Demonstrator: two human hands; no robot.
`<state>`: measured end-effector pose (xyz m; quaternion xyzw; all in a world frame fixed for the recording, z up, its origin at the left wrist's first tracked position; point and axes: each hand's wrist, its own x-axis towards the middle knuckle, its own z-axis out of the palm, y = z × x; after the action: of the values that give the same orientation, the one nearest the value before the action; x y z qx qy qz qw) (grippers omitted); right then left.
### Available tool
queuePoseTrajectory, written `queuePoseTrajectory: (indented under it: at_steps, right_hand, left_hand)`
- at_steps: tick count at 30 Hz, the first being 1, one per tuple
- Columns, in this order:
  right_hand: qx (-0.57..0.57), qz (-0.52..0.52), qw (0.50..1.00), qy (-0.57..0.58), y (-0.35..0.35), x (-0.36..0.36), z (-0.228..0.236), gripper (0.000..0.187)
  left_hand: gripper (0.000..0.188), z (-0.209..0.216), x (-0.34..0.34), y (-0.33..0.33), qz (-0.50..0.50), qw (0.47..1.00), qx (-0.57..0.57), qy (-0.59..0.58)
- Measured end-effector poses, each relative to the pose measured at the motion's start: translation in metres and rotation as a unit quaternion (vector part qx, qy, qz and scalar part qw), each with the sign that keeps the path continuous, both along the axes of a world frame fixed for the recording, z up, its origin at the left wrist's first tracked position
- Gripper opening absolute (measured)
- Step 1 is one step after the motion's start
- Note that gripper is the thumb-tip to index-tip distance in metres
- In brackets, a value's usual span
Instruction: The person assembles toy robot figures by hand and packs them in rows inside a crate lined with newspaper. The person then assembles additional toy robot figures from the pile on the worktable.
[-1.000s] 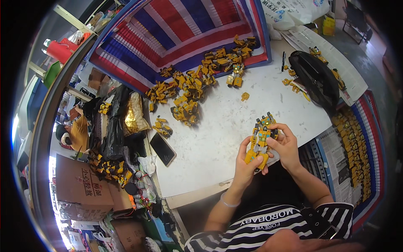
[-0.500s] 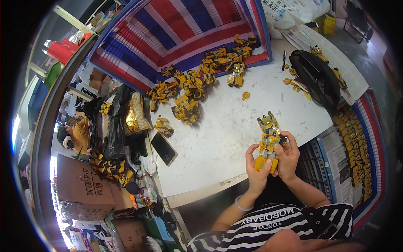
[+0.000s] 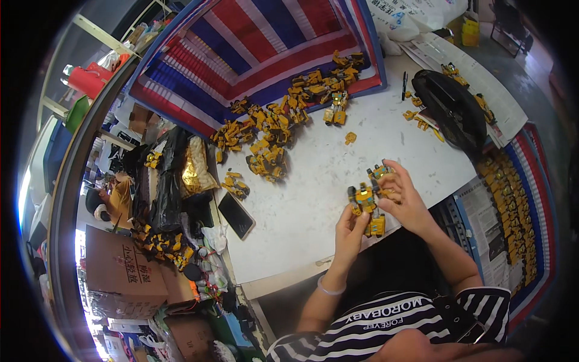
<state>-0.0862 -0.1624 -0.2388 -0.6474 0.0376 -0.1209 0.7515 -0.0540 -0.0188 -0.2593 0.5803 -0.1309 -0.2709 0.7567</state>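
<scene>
Above the near edge of the white table, my left hand (image 3: 350, 228) grips a yellow toy robot (image 3: 365, 198) with black and light-blue details, low on its body. The toy stands roughly upright, its yellow feet pointing towards me. Beside it, the curled fingers of my right hand (image 3: 407, 202) close on a smaller yellow and blue toy section (image 3: 379, 172). Whether this section is joined to the robot I cannot tell, as my fingers cover the place between them. A small loose yellow piece (image 3: 350, 138) lies farther off on the table.
Many yellow toy robots (image 3: 274, 123) spill from a tipped striped bin (image 3: 259, 72). A phone (image 3: 236, 215) lies at the table's left edge. At the right are a pen (image 3: 404, 85), a black bag (image 3: 453, 111) and another striped bin (image 3: 534, 181) holding rows of toys.
The toy has turned and shifted left with my left hand. My right hand has moved up from its lower body to the section beside it, and my hands are farther apart.
</scene>
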Motion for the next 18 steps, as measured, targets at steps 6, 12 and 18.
queuePoseTrajectory:
  at_steps: [6, 12, 18]
  right_hand:
    - [-0.075, 0.047, 0.99, 0.106, 0.03, -0.018, -0.044, 0.054]
    - [-0.251, 0.022, 0.964, 0.08, 0.036, -0.027, -0.019, 0.041]
    - [-0.236, 0.086, 0.958, 0.137, 0.028, -0.031, -0.005, 0.035]
  left_hand:
    - [0.023, -0.007, -0.005, -0.009, 0.119, 0.989, -0.04, -0.075]
    - [0.021, -0.009, -0.002, 0.002, 0.107, 0.994, 0.0, -0.039]
    - [0.021, 0.008, 0.005, 0.007, 0.032, 0.999, 0.04, 0.017]
